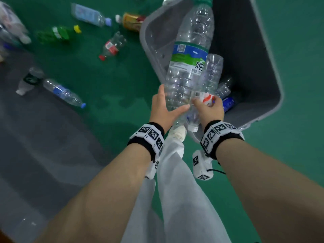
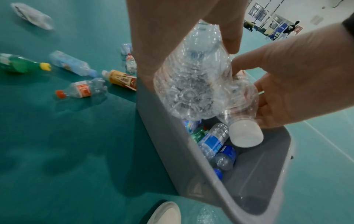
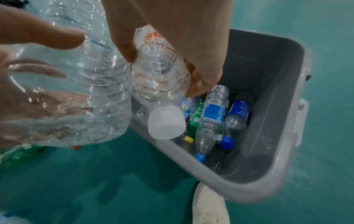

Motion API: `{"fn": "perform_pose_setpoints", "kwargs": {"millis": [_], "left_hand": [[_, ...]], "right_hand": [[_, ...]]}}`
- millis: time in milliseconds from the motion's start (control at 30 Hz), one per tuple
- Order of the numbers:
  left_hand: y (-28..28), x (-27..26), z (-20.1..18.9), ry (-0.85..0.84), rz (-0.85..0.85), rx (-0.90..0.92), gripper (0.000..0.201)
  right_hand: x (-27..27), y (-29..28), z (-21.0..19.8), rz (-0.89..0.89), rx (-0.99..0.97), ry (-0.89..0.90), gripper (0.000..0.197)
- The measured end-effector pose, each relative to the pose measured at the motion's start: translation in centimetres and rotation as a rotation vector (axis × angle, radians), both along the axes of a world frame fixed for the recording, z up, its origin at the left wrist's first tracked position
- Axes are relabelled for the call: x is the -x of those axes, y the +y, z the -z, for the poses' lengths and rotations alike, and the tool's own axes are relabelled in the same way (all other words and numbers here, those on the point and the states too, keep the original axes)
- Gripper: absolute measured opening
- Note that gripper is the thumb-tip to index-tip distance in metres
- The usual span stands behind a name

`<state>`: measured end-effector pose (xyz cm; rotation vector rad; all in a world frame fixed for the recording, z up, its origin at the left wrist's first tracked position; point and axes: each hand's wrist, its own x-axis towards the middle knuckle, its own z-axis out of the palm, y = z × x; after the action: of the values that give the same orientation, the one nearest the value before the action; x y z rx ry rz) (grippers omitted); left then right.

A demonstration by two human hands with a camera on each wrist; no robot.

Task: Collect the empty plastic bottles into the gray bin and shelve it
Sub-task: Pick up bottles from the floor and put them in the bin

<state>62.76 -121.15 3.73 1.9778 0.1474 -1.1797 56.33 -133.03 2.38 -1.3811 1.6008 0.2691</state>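
Observation:
Over the near end of the gray bin (image 1: 254,67) I hold two empty bottles. My left hand (image 1: 166,105) grips the base of a large clear bottle (image 1: 191,50) with a green and blue label, its neck pointing away over the bin. My right hand (image 1: 209,106) grips a smaller clear bottle (image 1: 212,71) with a red and white label, its white cap (image 2: 245,134) pointing down. The two bottles touch side by side. Several bottles (image 3: 212,115) with blue labels and caps lie inside the bin (image 3: 268,91).
Several bottles lie on the green floor left of the bin: a red-label one (image 1: 112,45), a yellow one (image 1: 133,21), a green one (image 1: 59,33), a blue-label one (image 1: 64,92). My white shoe (image 1: 178,134) stands by the bin's near corner. Gray flooring (image 1: 35,137) is at the left.

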Motion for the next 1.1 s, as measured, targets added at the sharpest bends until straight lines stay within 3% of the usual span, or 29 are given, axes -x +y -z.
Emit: {"fn": "perform_pose_setpoints", "kwargs": {"millis": [267, 634, 934, 1100], "left_hand": [[-9.2, -2.0, 3.1, 0.098, 0.08, -0.105, 0.106], [-13.2, -7.1, 8.7, 0.255, 0.256, -0.308, 0.11], [-16.7, -9.5, 12.4, 0.224, 0.71, -0.52, 0.109], [-16.6, -9.5, 13.7, 0.249, 0.861, -0.556, 0.101]], "right_hand": [[0.0, -6.1, 2.4, 0.146, 0.027, 0.041, 0.069], [-2.7, -8.1, 6.6, 0.219, -0.004, 0.162, 0.083], [-5.2, -10.5, 10.6, 0.373, -0.086, 0.176, 0.071], [-5.7, -10.6, 12.0, 0.37, -0.14, 0.198, 0.062]]}}
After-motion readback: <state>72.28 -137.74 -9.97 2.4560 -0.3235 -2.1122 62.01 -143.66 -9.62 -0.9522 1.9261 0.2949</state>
